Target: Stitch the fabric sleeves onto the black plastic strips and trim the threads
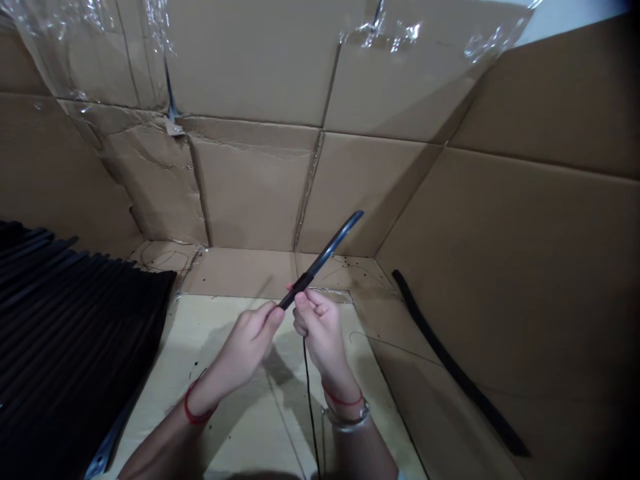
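Observation:
Both of my hands are closed on a slim black strip (pixel 334 245), which slants up and to the right in front of me. Its upper part is glossy and bends over at the tip; nearer my fingers it looks darker and matte. My left hand (pixel 249 339) pinches the lower end with the thumb along it. Just above and to the right, my right hand (pixel 319 321) grips the matte part between thumb and curled fingers. A thin black cord (pixel 309 387) hangs below my right hand; its upper end is hidden there.
A large pile of black strips (pixel 75 340) lies at the left. One loose black strip (pixel 450 363) rests against the cardboard wall (pixel 540 280) on the right. Below my hands is a pale board (pixel 215 427). Taped cardboard (pixel 255 187) stands at the back.

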The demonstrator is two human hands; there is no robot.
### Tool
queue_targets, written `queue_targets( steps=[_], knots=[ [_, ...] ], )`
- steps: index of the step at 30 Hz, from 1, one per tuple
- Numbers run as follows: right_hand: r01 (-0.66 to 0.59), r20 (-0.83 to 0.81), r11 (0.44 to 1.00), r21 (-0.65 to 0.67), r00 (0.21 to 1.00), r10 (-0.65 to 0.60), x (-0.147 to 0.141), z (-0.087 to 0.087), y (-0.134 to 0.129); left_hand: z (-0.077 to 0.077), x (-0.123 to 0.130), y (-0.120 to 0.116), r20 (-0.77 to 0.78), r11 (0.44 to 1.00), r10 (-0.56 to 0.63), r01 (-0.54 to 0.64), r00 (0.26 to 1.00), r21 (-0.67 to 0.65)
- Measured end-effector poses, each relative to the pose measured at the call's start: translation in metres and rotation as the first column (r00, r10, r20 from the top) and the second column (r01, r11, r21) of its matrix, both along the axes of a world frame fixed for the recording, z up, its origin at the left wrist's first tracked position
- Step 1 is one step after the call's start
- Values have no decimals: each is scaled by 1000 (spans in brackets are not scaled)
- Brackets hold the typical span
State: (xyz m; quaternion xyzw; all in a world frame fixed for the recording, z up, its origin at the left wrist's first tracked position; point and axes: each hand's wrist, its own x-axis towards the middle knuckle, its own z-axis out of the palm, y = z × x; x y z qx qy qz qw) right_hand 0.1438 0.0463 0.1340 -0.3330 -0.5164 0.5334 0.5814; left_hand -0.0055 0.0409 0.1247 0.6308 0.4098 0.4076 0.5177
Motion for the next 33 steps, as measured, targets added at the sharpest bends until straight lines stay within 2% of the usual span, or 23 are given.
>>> queue_targets(
  steps=[2,3,4,5,7,8,9,10,12,14,15,17,19,21,22,23,25,26,27,28,30,31,33],
  knots=[
    [-135,-58,991,-14,989,134,0,-3,2,1,-4,1,150,940,-233,262,961,-219],
    [-132,-76,991,1,988,132,0,-5,3,2,-5,0,217,882,-325,378,920,-282],
    [-76,-81,997,24,994,78,-1,-7,3,3,-4,0,236,862,-356,415,904,-290],
    [23,-91,998,50,996,-18,-2,-9,3,4,-3,-1,195,903,-311,354,930,-246],
    [188,-114,980,70,977,-179,-3,-10,4,3,2,-2,41,999,-14,16,999,-35],
    [192,-118,980,59,976,-184,-4,-9,4,2,4,-2,-8,988,142,-141,990,66],
    [131,-110,991,37,986,-126,-3,-8,4,1,5,-1,-29,972,219,-215,975,98],
    [24,-94,1000,12,995,-23,-3,-7,3,-1,6,0,-25,980,192,-190,981,50],
    [-158,-58,987,-18,986,156,-2,-5,-1,-4,6,2,89,983,-74,88,993,-164],
    [-102,-29,995,2,994,102,-1,-3,-4,-5,7,2,231,917,-266,320,936,-240],
    [4,-29,1000,24,1000,-4,-1,-3,-5,-6,7,1,242,929,-256,307,936,-205],
    [169,-44,985,41,985,-167,-1,-2,-5,-5,9,-2,196,985,-120,141,973,-98],
    [113,-26,993,28,993,-112,1,0,-5,-6,9,-3,157,991,-82,98,984,-95],
    [-10,50,1000,20,999,9,4,3,-6,-7,8,-2,164,924,-303,332,939,-190],
    [-12,83,1000,27,997,10,5,5,-7,-7,7,-1,161,886,-386,414,908,-209],
    [37,98,998,44,994,-41,5,6,-8,-8,7,0,135,895,-387,407,912,-186],
    [194,60,978,75,978,-199,3,7,-9,-8,6,1,35,986,-153,155,988,-54],
    [224,23,972,70,974,-226,2,6,-9,-8,6,0,2,1000,-15,15,1000,10],
    [186,-5,981,49,983,-186,1,5,-8,-8,6,-2,-11,998,61,-60,998,31],
    [97,-24,995,20,995,-96,1,4,-6,-7,6,-3,-6,999,37,-37,999,1],
    [-104,-65,994,-33,993,102,1,1,-3,-7,5,-6,44,977,-174,178,984,-116],
    [-141,-90,989,-40,986,137,0,-1,-1,-6,5,-8,66,958,-244,251,967,-138],
    [-44,-126,999,-17,991,41,-1,-4,2,-6,6,-9,39,995,-95,97,995,-38]
  ],
)
